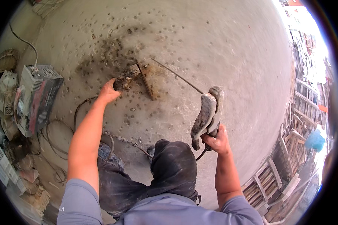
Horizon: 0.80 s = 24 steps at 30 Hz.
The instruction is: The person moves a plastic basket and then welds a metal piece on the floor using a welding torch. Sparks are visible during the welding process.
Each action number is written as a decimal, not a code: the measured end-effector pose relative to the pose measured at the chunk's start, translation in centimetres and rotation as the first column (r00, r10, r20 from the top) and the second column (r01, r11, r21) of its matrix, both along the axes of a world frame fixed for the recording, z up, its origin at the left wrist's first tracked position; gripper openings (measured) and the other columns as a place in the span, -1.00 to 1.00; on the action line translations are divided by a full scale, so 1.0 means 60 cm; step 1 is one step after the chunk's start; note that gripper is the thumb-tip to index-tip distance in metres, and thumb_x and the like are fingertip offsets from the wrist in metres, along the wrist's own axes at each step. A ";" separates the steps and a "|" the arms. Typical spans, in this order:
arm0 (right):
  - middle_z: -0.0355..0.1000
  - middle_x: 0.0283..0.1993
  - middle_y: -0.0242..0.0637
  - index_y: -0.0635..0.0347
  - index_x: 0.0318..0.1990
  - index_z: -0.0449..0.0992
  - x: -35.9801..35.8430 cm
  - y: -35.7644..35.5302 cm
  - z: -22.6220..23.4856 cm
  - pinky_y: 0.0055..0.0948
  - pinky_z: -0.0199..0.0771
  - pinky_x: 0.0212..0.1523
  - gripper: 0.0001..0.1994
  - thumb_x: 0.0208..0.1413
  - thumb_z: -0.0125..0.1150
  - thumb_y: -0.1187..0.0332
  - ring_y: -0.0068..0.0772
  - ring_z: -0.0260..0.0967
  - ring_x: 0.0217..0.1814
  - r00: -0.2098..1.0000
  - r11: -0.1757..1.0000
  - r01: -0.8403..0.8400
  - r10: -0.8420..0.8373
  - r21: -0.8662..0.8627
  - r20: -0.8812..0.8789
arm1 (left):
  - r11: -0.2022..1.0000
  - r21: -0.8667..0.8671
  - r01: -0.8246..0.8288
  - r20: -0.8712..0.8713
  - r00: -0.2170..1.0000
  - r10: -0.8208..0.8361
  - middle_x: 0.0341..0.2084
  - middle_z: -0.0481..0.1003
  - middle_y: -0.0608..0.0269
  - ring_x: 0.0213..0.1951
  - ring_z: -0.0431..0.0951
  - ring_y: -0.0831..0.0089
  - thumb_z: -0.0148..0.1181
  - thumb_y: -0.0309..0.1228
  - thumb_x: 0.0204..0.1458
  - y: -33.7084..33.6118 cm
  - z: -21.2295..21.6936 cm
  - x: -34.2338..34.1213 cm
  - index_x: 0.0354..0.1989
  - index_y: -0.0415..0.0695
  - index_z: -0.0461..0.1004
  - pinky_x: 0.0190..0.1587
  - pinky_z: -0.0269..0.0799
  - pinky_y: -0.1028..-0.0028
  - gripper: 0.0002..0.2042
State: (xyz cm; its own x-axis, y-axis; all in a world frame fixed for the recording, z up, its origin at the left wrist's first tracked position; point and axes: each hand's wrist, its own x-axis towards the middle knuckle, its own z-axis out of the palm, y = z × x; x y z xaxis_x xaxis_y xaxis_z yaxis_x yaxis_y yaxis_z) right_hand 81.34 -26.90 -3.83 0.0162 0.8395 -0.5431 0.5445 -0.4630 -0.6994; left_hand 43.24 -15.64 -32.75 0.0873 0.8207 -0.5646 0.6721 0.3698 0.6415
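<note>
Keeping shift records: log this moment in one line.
left hand: at lump | right hand: gripping holder | rod: in holder, tip apart from bar

The person wore a grey-blue shirt (165, 212) with short sleeves (79, 204), and I could make out a small pale marking (61, 209) on the left one. Below it came black trousers (174, 161), creased and loose in the leg, smudged with pale dust, with a thin dark loop (199, 199) poking out near the right hip. The left hand (109, 93) and right hand (218, 142) were bare.
</note>
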 end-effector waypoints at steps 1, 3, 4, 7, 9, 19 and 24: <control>0.52 -0.37 -0.39 0.31 -0.19 0.53 0.001 0.000 -0.001 -0.48 0.44 -0.31 -0.73 -0.12 0.33 0.52 -0.62 0.38 -0.35 1.000 1.000 -0.016 0.016 0.013 -0.020 | 0.999 -0.041 -0.005 0.076 0.997 0.008 0.25 0.35 -0.06 0.26 0.36 0.08 0.41 -0.30 -0.05 0.003 -0.002 -0.006 0.34 -0.25 0.22 0.27 0.32 0.27 -0.25; 0.51 -0.38 -0.41 0.30 -0.19 0.53 -0.003 0.004 0.003 -0.49 0.43 -0.33 -0.74 -0.12 0.33 0.52 -0.63 0.37 -0.36 0.999 1.000 -0.002 0.002 -0.002 -0.052 | 1.000 -0.010 -0.013 0.112 0.994 0.014 0.19 0.41 -0.10 0.22 0.41 0.05 0.40 -0.32 -0.04 -0.002 -0.021 -0.020 0.30 -0.28 0.27 0.25 0.33 0.27 -0.29; 0.51 -0.38 -0.41 0.30 -0.19 0.54 -0.004 0.005 0.004 -0.50 0.42 -0.34 -0.74 -0.11 0.33 0.52 -0.64 0.36 -0.37 0.998 1.000 0.003 -0.004 -0.009 -0.068 | 1.000 0.006 -0.018 0.130 0.991 0.017 0.16 0.44 -0.12 0.21 0.43 0.04 0.39 -0.33 -0.04 -0.006 -0.031 -0.025 0.28 -0.29 0.29 0.24 0.34 0.27 -0.31; 0.50 -0.39 -0.43 0.30 -0.19 0.54 0.002 0.003 0.003 -0.52 0.41 -0.34 -0.74 -0.10 0.34 0.52 -0.66 0.36 -0.36 0.996 1.000 0.015 -0.017 -0.023 -0.090 | 0.991 0.128 -0.032 0.066 0.998 0.024 0.09 0.48 -0.12 0.15 0.48 0.04 0.40 -0.35 -0.05 -0.020 -0.075 -0.044 0.23 -0.27 0.35 0.18 0.39 0.25 -0.37; 0.50 -0.39 -0.43 0.30 -0.18 0.55 0.013 -0.003 0.002 -0.54 0.41 -0.33 -0.74 -0.10 0.35 0.52 -0.67 0.36 -0.36 0.991 0.997 0.021 -0.031 -0.072 -0.131 | 0.990 0.135 -0.038 0.013 0.999 0.037 0.08 0.49 -0.12 0.13 0.49 0.04 0.41 -0.36 -0.07 -0.017 -0.041 -0.025 0.21 -0.26 0.38 0.15 0.42 0.24 -0.39; 0.52 -0.18 -0.22 0.33 0.05 0.40 -0.013 -0.012 -0.003 -0.42 0.46 -0.13 -0.50 -0.10 0.39 0.48 -0.48 0.43 -0.18 1.000 1.000 -0.007 0.008 0.025 -0.028 | 0.953 0.300 0.037 -0.183 0.983 0.019 0.01 0.49 -0.06 0.08 0.47 -0.02 0.42 -0.44 -0.16 -0.030 -0.007 -0.006 0.13 -0.27 0.41 0.12 0.42 0.19 -0.41; 0.51 -0.12 -0.09 0.36 0.12 0.33 -0.013 -0.007 0.003 -0.40 0.50 -0.05 -0.45 -0.05 0.40 0.47 -0.41 0.48 -0.09 0.997 0.999 -0.039 0.040 -0.019 0.070 | 0.946 0.323 0.007 -0.187 0.981 0.057 0.01 0.46 -0.02 0.09 0.44 -0.01 0.38 -0.48 -0.15 -0.024 -0.013 -0.011 0.13 -0.23 0.42 0.13 0.42 0.19 -0.43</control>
